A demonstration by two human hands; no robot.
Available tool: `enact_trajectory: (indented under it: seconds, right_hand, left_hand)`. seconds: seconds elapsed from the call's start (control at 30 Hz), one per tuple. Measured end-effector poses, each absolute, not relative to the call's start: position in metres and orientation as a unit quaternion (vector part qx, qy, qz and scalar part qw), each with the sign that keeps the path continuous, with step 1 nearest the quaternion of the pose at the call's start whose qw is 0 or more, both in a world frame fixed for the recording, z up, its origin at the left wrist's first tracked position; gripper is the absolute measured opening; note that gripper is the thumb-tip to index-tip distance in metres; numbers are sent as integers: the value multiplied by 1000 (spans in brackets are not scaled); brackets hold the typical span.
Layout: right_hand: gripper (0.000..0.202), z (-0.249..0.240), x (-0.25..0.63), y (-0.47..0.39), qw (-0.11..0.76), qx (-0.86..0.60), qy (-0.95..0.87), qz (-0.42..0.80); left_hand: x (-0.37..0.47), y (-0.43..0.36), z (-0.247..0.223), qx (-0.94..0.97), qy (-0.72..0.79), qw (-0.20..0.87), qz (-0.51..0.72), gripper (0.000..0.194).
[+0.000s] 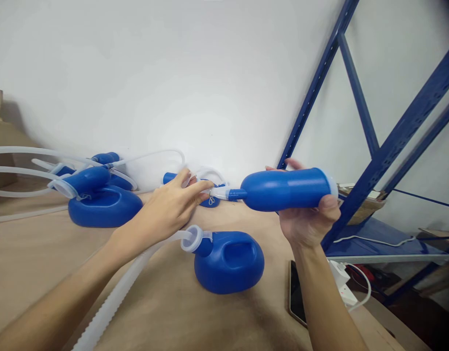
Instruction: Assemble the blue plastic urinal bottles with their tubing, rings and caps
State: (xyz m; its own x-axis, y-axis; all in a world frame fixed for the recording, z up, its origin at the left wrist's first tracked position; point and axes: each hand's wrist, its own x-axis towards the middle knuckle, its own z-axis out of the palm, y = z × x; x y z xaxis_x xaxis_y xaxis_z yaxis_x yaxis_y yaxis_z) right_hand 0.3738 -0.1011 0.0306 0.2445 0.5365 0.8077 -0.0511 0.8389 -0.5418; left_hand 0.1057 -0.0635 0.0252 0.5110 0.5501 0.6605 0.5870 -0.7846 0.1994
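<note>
While right fingers [328,203] curl around the blue cup [286,189], left fingers [200,186] pinch its white tube [220,193].

phone [296,291] partly behind right forearm [315,287], ribbed hose [113,300] cut off at bottom edge

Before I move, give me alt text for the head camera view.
The right hand holds a blue cylinder sideways while the left hand pinches the pale tube at its narrow end; below, a blue jug sits on a tan table.
</note>
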Motion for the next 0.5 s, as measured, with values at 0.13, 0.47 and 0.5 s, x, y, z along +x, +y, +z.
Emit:
enact_trajectory:
  seconds: [0.13,0.47,0.5]
  right_hand:
    - [49,39,384,-109,741,-205,-618,165]
    - [29,40,374,-117,730,-171,-658,70]
    - [27,41,371,-118,727,-170,-663,52]
  left_hand:
    - [99,-66,28,-880,-297,-17,-370,36]
    - [100,-71,30,-919,-200,-23,-340,34]
    - [100,-72,30,-923,-182,-28,-339,34]
